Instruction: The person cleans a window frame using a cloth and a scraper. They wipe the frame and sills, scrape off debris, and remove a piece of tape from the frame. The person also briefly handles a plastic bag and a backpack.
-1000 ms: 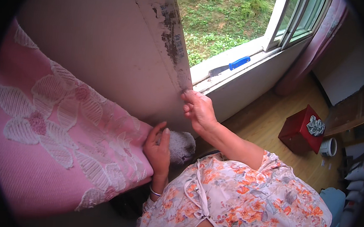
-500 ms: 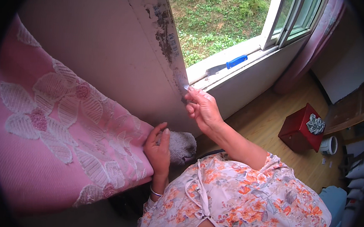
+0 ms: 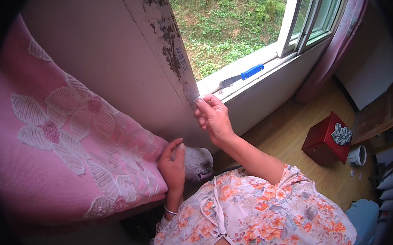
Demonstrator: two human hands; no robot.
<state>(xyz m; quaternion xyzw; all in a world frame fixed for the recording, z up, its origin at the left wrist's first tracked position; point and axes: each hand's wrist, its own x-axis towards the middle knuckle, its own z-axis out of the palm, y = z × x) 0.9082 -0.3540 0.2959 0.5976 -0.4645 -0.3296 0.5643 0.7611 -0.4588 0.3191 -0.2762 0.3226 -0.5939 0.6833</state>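
My right hand (image 3: 213, 118) is up at the corner of the wall beside the window, thumb and fingertips pinched together. Between them is a small, thin whitish piece (image 3: 197, 99), pressed against or right by the stained wall edge (image 3: 176, 59); its kind is unclear. Low on the left, my left hand (image 3: 173, 168) rests against the edge of a pink curtain (image 3: 90, 147) with white flower patches. Its thumb and fingers stand apart, and I see nothing held in them. A putty knife (image 3: 250, 73) with a blue handle lies on the window sill.
Behind my left hand is a grey fuzzy thing (image 3: 198, 162). The sliding window (image 3: 310, 23) stands partly open over a grassy slope. To the right on the wooden floor are a red box (image 3: 322, 142) with a crumpled cloth (image 3: 341, 134) on top and a white bucket (image 3: 357, 155).
My right hand has shifted slightly down and left along the wall edge, still pinching the whitish piece. The view has tilted a little; my left hand stays by the curtain.
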